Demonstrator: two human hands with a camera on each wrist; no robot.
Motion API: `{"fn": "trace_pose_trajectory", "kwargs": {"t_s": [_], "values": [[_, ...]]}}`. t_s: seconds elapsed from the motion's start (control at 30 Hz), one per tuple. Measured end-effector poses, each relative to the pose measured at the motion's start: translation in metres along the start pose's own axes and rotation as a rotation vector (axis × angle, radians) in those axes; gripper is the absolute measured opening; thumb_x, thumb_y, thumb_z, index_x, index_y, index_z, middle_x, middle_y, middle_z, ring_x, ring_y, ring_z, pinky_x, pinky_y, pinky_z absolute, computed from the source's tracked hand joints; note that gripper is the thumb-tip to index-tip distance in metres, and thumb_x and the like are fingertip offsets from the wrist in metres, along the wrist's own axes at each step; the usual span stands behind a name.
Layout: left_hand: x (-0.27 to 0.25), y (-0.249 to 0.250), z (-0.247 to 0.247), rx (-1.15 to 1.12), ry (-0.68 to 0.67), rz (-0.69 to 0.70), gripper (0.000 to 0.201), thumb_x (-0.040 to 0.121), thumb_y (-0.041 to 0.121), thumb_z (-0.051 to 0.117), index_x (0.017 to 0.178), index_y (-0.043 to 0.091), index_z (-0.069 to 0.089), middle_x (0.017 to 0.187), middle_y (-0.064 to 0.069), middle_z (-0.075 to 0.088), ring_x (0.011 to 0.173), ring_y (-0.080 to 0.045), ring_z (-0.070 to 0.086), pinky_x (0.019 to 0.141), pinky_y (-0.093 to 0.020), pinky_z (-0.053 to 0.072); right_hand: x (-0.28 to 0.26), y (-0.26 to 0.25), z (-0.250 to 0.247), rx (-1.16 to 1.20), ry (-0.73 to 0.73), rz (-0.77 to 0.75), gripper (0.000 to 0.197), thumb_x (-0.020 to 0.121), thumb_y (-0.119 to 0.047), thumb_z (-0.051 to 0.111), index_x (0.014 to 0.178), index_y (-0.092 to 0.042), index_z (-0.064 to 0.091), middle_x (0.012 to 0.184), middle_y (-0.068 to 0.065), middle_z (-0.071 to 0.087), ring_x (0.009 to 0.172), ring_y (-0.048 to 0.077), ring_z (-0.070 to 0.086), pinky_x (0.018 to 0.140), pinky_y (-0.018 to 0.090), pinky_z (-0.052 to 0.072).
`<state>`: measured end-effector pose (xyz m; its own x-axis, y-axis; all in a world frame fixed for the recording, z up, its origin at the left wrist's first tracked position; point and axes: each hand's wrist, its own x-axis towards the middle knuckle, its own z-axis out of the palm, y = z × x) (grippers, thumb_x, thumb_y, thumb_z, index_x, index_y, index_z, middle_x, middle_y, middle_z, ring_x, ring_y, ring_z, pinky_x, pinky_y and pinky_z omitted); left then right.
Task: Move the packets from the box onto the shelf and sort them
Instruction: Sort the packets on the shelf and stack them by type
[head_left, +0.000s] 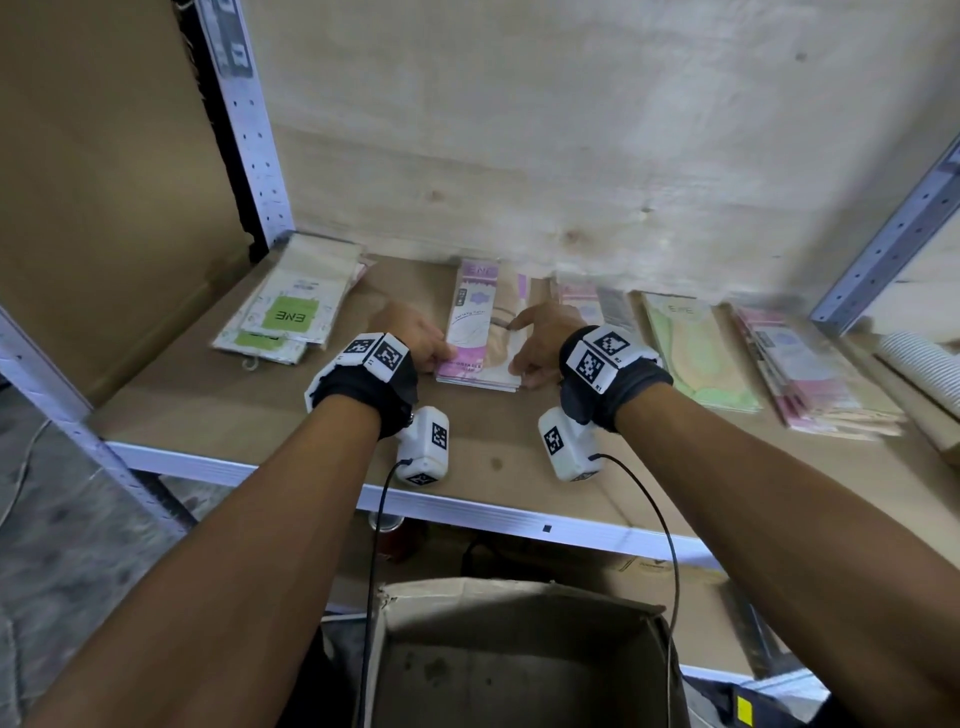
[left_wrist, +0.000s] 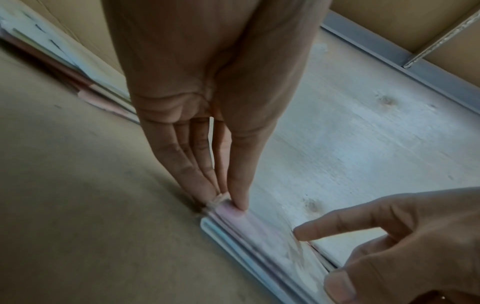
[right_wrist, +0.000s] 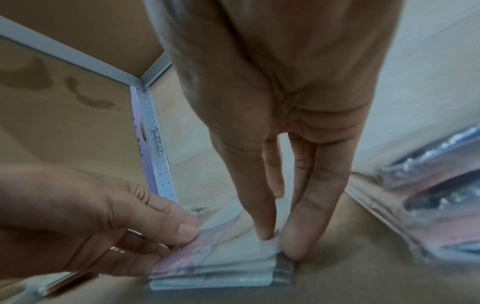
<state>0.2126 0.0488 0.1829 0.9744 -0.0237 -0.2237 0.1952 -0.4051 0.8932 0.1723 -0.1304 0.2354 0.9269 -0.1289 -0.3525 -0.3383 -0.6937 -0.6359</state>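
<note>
A stack of pink and purple packets (head_left: 480, 332) lies flat in the middle of the brown shelf board (head_left: 249, 415). My left hand (head_left: 436, 358) pinches its near left corner, thumb on top and fingers at the side (left_wrist: 231, 202). My right hand (head_left: 519, 358) holds the stack's right edge, with the thumb on top and the fingers against the side (right_wrist: 279, 242). Its index finger lies stretched over the top packet. The cardboard box (head_left: 519, 613) stands open below the shelf, and its inside looks bare.
More packet stacks lie on the shelf: a green-labelled one (head_left: 285, 312) at the left, a pink one (head_left: 587, 301) behind my right hand, a pale green one (head_left: 696, 353) and a pink one (head_left: 810, 374) further right. Grey metal uprights (head_left: 249, 130) frame the bay.
</note>
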Motion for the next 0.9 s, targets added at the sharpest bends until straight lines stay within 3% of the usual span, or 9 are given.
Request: {"fn": "trace_pose_trajectory", "kwargs": {"t_s": [0.07, 0.13, 0.27, 0.43, 0.6, 0.67, 0.77, 0.83, 0.9], "values": [[0.001, -0.001, -0.001, -0.014, -0.01, -0.007, 0.022, 0.064, -0.001, 0.089, 0.068, 0.009, 0.07, 0.079, -0.018, 0.075, 0.083, -0.036, 0.075, 0.083, -0.048, 0.061, 0.0, 0.0, -0.001, -0.018, -0.002, 0.006, 0.071, 0.077, 0.005, 0.078, 0.14, -0.012, 0.051, 0.123, 0.025, 0.064, 0.082, 0.034, 0.075, 0.069, 0.045, 0.063], [0.001, -0.001, -0.001, -0.019, -0.014, -0.003, 0.022, 0.064, 0.0, 0.09, 0.071, 0.008, 0.071, 0.081, -0.019, 0.075, 0.083, -0.035, 0.075, 0.082, -0.047, 0.061, -0.001, 0.0, -0.002, -0.028, -0.003, 0.009, 0.071, 0.076, 0.004, 0.079, 0.14, -0.011, 0.052, 0.119, 0.025, 0.065, 0.084, 0.034, 0.075, 0.073, 0.046, 0.062], [-0.002, 0.0, -0.001, -0.042, -0.019, 0.0, 0.02, 0.067, -0.004, 0.087, 0.072, 0.006, 0.07, 0.086, -0.022, 0.074, 0.082, -0.035, 0.075, 0.081, -0.047, 0.061, 0.0, 0.0, -0.001, -0.069, 0.004, 0.004, 0.073, 0.076, 0.0, 0.08, 0.142, -0.011, 0.05, 0.118, 0.023, 0.066, 0.09, 0.032, 0.074, 0.08, 0.046, 0.061], [-0.004, 0.001, -0.001, -0.044, -0.025, 0.014, 0.017, 0.069, -0.005, 0.085, 0.079, 0.001, 0.072, 0.09, -0.023, 0.074, 0.083, -0.035, 0.075, 0.081, -0.045, 0.062, 0.004, 0.0, 0.001, -0.105, -0.002, 0.002, 0.073, 0.079, -0.001, 0.079, 0.144, -0.012, 0.049, 0.117, 0.022, 0.067, 0.088, 0.031, 0.075, 0.079, 0.045, 0.061], [-0.007, 0.004, -0.002, 0.023, -0.014, 0.038, 0.022, 0.072, 0.007, 0.086, 0.09, 0.002, 0.075, 0.094, -0.019, 0.075, 0.082, -0.03, 0.073, 0.084, -0.041, 0.061, 0.005, 0.0, -0.002, -0.17, -0.016, -0.013, 0.075, 0.08, -0.005, 0.079, 0.146, -0.013, 0.046, 0.118, 0.02, 0.067, 0.087, 0.028, 0.073, 0.079, 0.041, 0.061], [-0.006, 0.009, -0.014, 0.079, 0.05, 0.083, 0.03, 0.077, 0.024, 0.084, 0.099, 0.006, 0.076, 0.101, -0.01, 0.075, 0.087, -0.027, 0.07, 0.085, -0.035, 0.059, 0.005, -0.002, -0.007, -0.234, 0.012, -0.054, 0.072, 0.08, -0.01, 0.079, 0.145, -0.016, 0.048, 0.13, 0.015, 0.06, 0.095, 0.025, 0.069, 0.08, 0.035, 0.059], [-0.005, 0.019, -0.053, 0.083, 0.267, 0.12, 0.034, 0.081, 0.039, 0.077, 0.102, 0.013, 0.077, 0.116, -0.005, 0.072, 0.109, -0.026, 0.067, 0.087, -0.027, 0.05, 0.007, -0.015, -0.017, -0.346, 0.127, -0.173, 0.068, 0.08, -0.021, 0.08, 0.141, -0.018, 0.051, 0.137, 0.009, 0.055, 0.121, 0.026, 0.057, 0.096, 0.034, 0.05], [-0.003, 0.02, -0.083, 0.07, 0.364, 0.114, 0.031, 0.084, 0.038, 0.074, 0.102, 0.013, 0.077, 0.114, -0.007, 0.073, 0.109, -0.028, 0.066, 0.091, -0.027, 0.048, 0.011, -0.03, -0.019, -0.367, 0.194, -0.251, 0.059, 0.081, -0.027, 0.077, 0.135, -0.019, 0.057, 0.132, 0.008, 0.057, 0.118, 0.025, 0.056, 0.086, 0.028, 0.045], [0.0, 0.013, -0.109, 0.124, 0.421, 0.076, 0.031, 0.086, 0.032, 0.07, 0.107, 0.009, 0.076, 0.117, -0.011, 0.071, 0.11, -0.031, 0.065, 0.097, -0.034, 0.05, 0.017, -0.048, -0.014, -0.3, 0.211, -0.327, 0.042, 0.081, -0.028, 0.075, 0.122, -0.02, 0.066, 0.117, 0.006, 0.062, 0.098, 0.021, 0.059, 0.075, 0.023, 0.044]]}}
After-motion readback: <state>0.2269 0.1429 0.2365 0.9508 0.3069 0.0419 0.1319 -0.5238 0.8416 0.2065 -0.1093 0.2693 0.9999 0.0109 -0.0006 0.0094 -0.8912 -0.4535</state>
